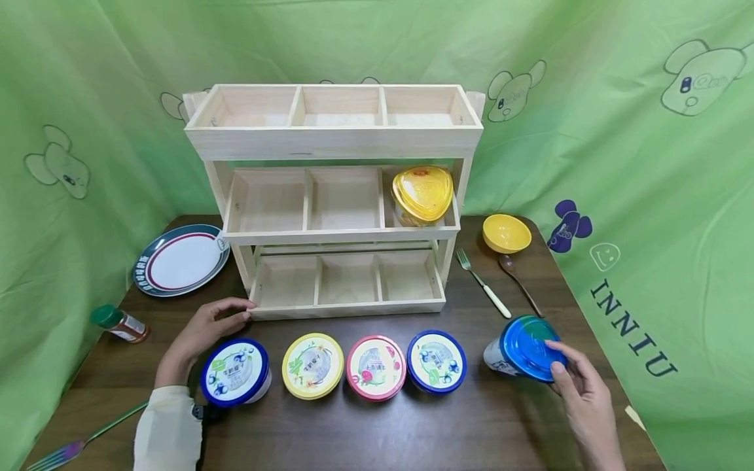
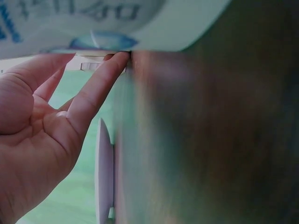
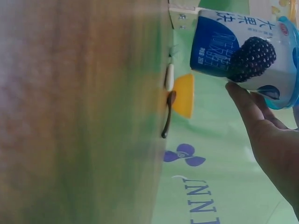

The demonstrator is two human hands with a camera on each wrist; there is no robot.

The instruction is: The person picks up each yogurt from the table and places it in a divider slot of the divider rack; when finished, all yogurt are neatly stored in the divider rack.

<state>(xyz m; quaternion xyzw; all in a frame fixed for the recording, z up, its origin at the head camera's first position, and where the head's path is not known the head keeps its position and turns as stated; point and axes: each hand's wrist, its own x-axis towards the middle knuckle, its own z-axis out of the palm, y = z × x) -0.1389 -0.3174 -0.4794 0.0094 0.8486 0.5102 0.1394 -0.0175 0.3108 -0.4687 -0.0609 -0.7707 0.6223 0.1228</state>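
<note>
While a fork lies at the near left edge of the tabletop, a spice bottle sits on its side and a plate rests behind it. Left hand next: fingers straight, grip released, fingertips touching the bottom front corner of the wooden rack. Just in front, four cups in a row: blue-lidded cup, yellow-lidded cup, pink-lidded cup, second blue-lidded cup. Up on the rack's middle shelf, right compartment, a yellow-lidded tub. Further right, a white-handled fork, a brown spoon, a yellow bowl. And the right hand has its grip curled round the blueberry cup, tilted, at the row's right end.
</note>
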